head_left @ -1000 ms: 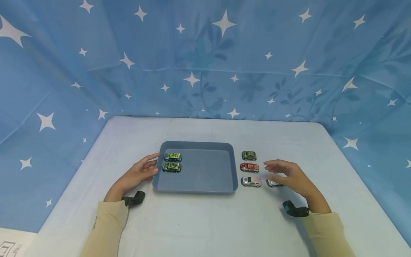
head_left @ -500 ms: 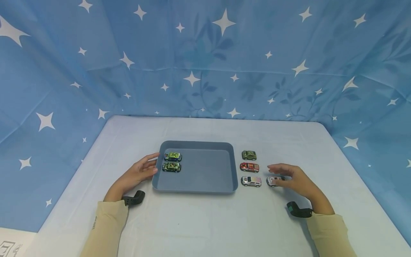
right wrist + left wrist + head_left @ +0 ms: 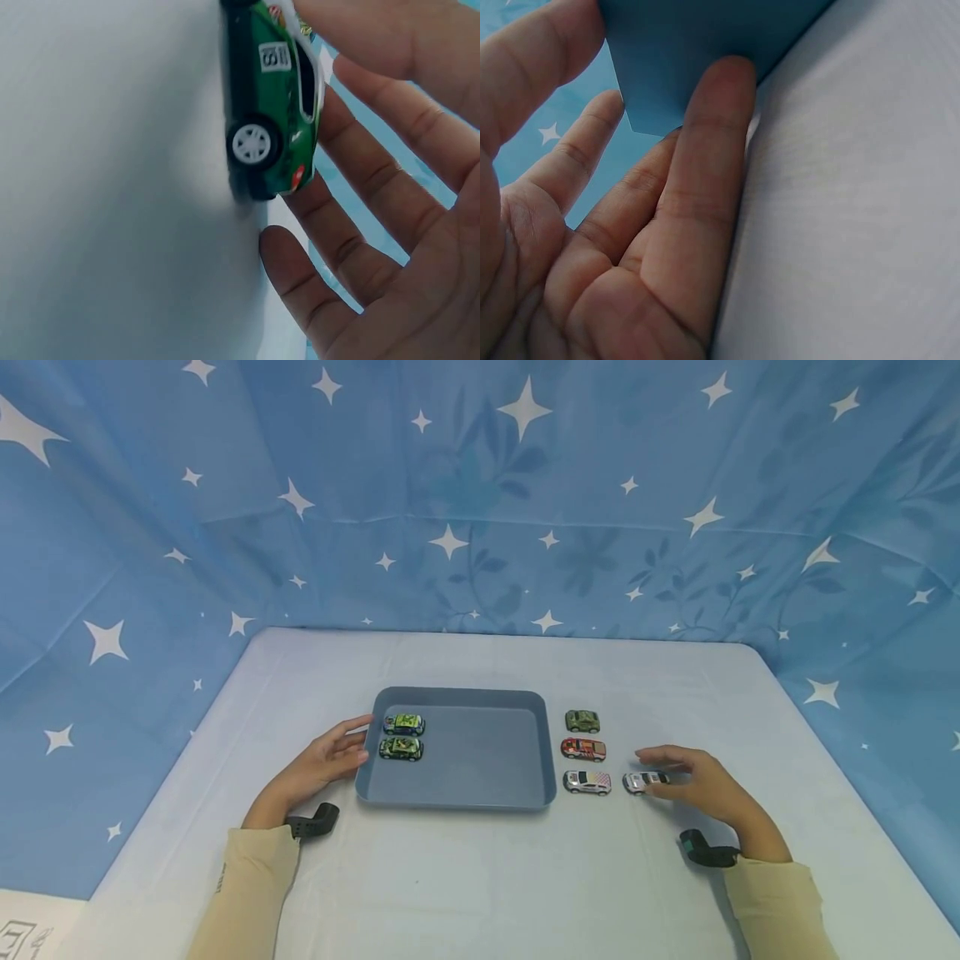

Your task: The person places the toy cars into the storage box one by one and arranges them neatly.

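My left hand (image 3: 318, 764) rests at the left side of a blue-grey tray (image 3: 487, 760), fingers extended against its outer wall (image 3: 675, 52) in the left wrist view. Two patterned toy cars, one yellow-green (image 3: 404, 724) and one dark green (image 3: 401, 748), sit at the tray's left end. Right of the tray, my right hand (image 3: 701, 785) is spread around a silver-topped toy car (image 3: 639, 782), thumb at its near side and index finger beyond it. In the right wrist view this car (image 3: 279, 97) shows a green side and a white wheel, with my fingers (image 3: 360, 150) loosely bent behind it.
Just right of the tray stand a camouflage-green toy car (image 3: 582, 721), a red one (image 3: 583, 749) and a white one (image 3: 587, 782), in a column. A white cloth covers the table (image 3: 480, 885); a blue starry curtain (image 3: 480, 485) hangs behind.
My right hand has moved right and down from beside the red car to the silver-topped car, uncovering more of it. The left hand, tray and cars stay in place.
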### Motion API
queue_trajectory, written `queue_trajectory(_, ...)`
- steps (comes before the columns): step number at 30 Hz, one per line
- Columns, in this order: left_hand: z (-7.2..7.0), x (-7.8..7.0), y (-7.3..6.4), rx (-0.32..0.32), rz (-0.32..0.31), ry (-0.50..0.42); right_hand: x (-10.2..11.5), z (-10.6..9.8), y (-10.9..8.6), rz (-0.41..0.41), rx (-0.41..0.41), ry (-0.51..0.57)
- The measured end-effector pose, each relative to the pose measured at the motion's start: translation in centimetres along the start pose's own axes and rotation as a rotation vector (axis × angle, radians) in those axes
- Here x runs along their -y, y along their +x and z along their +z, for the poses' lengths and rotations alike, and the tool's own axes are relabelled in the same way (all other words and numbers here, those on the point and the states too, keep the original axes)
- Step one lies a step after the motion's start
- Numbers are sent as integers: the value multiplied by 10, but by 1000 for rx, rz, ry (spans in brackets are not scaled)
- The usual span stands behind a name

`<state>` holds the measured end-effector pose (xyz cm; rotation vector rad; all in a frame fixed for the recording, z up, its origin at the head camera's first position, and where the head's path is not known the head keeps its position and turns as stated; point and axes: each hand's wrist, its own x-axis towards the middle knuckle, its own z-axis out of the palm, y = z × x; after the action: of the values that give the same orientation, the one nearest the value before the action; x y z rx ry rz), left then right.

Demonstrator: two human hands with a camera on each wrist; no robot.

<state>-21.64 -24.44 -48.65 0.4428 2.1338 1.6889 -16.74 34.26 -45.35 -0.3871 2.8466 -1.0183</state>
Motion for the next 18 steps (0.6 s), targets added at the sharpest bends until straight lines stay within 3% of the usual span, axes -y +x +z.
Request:
queue_trajectory(7,0,-1,0,-2,-6,1,-2,1,-2,43,9,-40)
queue_trajectory(18,0,0,0,0,0,2,-4,4,-1,22,-11,-82)
